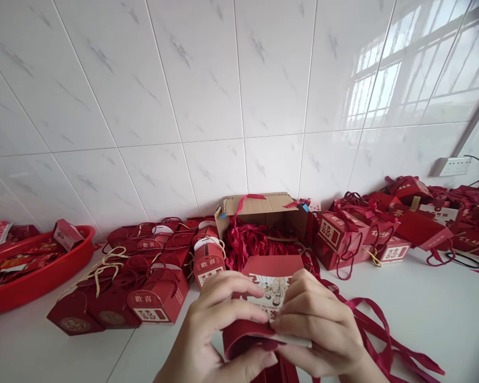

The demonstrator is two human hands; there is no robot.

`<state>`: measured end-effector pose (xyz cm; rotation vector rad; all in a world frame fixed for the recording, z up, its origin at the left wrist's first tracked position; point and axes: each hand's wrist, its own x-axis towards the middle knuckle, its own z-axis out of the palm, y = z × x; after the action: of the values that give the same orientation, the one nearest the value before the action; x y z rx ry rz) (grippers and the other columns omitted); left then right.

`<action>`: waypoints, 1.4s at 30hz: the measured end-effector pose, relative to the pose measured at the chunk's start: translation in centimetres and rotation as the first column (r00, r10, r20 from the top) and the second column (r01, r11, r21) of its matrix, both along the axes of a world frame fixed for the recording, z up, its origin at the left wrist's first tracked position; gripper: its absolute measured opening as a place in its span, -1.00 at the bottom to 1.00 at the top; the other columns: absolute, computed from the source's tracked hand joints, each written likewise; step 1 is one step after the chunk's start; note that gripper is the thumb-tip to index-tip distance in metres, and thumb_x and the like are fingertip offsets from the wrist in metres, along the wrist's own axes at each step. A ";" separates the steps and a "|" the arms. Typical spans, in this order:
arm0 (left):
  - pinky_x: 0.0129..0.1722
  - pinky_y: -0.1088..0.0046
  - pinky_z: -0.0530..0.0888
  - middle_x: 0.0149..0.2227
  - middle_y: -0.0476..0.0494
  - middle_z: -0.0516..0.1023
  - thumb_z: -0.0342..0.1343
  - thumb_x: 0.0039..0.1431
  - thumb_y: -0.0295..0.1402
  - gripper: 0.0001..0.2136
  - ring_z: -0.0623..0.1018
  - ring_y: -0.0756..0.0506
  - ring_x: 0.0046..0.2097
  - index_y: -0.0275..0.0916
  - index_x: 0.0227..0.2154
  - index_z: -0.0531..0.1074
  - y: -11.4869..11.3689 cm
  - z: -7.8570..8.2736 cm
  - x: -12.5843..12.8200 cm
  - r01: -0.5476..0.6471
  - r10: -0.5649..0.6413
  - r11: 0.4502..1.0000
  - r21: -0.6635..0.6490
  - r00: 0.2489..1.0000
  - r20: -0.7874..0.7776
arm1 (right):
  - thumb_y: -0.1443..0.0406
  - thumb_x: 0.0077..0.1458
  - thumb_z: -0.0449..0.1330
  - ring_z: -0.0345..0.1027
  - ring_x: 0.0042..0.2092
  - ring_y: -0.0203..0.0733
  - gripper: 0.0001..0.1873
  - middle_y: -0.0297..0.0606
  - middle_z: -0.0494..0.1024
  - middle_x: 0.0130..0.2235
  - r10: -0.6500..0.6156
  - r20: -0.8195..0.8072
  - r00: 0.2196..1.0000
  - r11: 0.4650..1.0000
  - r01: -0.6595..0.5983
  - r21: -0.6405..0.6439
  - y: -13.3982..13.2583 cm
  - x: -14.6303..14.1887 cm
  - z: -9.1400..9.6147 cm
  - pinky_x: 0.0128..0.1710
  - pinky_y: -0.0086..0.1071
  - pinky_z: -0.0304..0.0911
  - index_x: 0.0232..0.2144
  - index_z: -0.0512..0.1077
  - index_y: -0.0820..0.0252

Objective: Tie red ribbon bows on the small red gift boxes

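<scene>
Both my hands grip a red paper gift box (239, 340) with a cartoon couple printed on a pale panel, low in the middle of the head view. My left hand (213, 330) wraps its left side, thumb below and fingers above the bent card. On the right edge, my right hand (319, 324) pinches the card with curled fingers, hiding part of the print. Behind the box, an open cardboard carton (259, 205) holds a heap of dark red ribbons (251, 239). Loose ribbon strips (387, 335) trail over the table right of my right hand.
Rows of folded red boxes (159, 292) with cord handles stand left of the carton. Farther left is a red plastic basin (59, 271) with red packets. More red boxes (343, 234) pile up on the right, below a power strip (451, 166) by the tiled wall (207, 80).
</scene>
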<state>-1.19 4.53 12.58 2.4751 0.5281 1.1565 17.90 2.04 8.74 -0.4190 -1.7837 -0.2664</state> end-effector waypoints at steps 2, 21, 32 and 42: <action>-0.01 0.34 0.44 -0.14 -0.08 0.52 0.32 -0.05 -0.28 -0.80 0.45 -0.14 -0.01 -0.10 -0.31 0.50 -0.2 0.1 0.0 0.010 -0.010 1.000 -0.017 1.000 -0.005 | 0.42 0.11 0.16 0.30 -0.42 -0.24 -0.87 -0.19 0.49 -0.47 0.049 -0.010 0.999 0.999 -0.049 0.015 0.0 0.0 0.1 -0.47 -0.30 0.20 -0.27 0.47 0.38; 0.17 0.06 0.22 0.18 -0.09 0.30 0.30 -0.08 -0.11 -0.74 0.10 -0.30 0.27 -0.04 -0.32 0.51 -0.9 -0.6 0.6 -0.002 -0.002 0.998 -0.069 0.998 -0.058 | 0.39 0.09 0.20 0.32 -0.47 -0.26 -0.93 -0.25 0.47 -0.52 -0.014 -0.069 0.997 0.995 0.021 0.095 -0.6 0.3 0.4 -0.43 -0.26 0.21 -0.39 0.47 0.34; 0.21 0.01 0.11 0.20 -0.08 0.26 0.29 -0.01 -0.29 -0.70 0.02 -0.28 0.28 -0.01 -0.17 0.46 0.7 -1.1 -0.2 0.025 -0.028 0.999 -0.039 0.996 -0.082 | 0.40 0.07 0.20 0.30 -0.47 -0.24 -0.88 -0.23 0.44 -0.48 0.003 -0.126 0.992 1.000 0.000 0.022 0.3 -0.2 0.4 -0.49 -0.29 0.22 -0.28 0.47 0.32; 0.18 0.10 0.24 0.10 -0.08 0.36 0.27 0.02 -0.38 -0.72 0.17 -0.24 0.24 0.01 -0.18 0.46 0.7 -1.2 0.2 0.075 -0.072 0.992 -0.102 0.997 0.036 | 0.36 0.07 0.24 0.27 -0.50 -0.28 -0.84 -0.26 0.45 -0.49 -0.013 -0.190 0.982 1.000 0.008 -0.026 0.2 -0.6 0.7 -0.54 -0.34 0.23 -0.24 0.47 0.25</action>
<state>-1.02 5.25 11.34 2.3633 0.4715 1.1103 17.32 2.29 9.42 -0.4571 -1.5996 -0.2045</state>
